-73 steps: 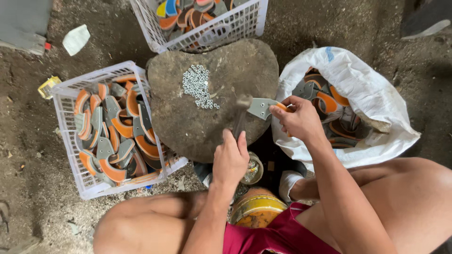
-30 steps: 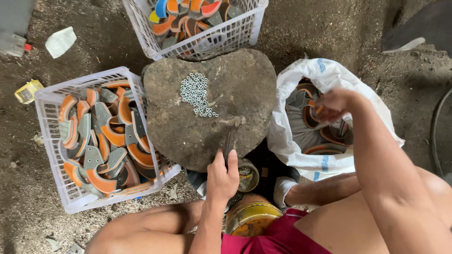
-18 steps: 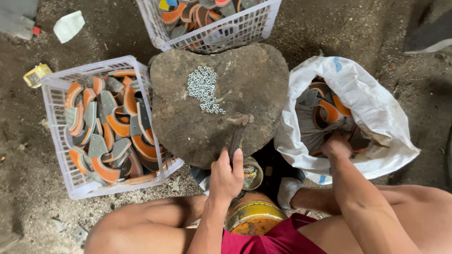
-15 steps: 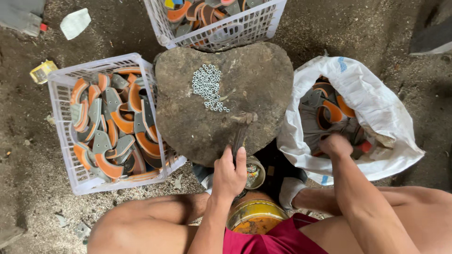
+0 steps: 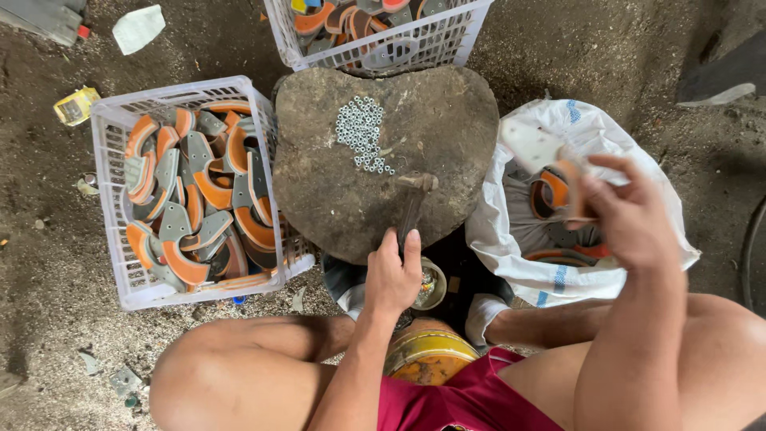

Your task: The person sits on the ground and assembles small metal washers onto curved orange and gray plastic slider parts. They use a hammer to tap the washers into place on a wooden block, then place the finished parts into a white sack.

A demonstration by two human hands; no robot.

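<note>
Orange-grey curved piece (image 5: 558,172) gripped by right hand (image 5: 630,219); left hand (image 5: 393,275) grasps hammer (image 5: 412,203).

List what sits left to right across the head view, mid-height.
Yellow scrap → white crate of orange-grey curved pieces → stone slab with small metal rings → hammer in the left hand → white sack → right hand holding a curved piece.

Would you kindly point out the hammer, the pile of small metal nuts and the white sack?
hammer (image 5: 416,185): head view, on its metal head.
pile of small metal nuts (image 5: 359,132): head view, pile's middle.
white sack (image 5: 499,243): head view, left wall.
</note>
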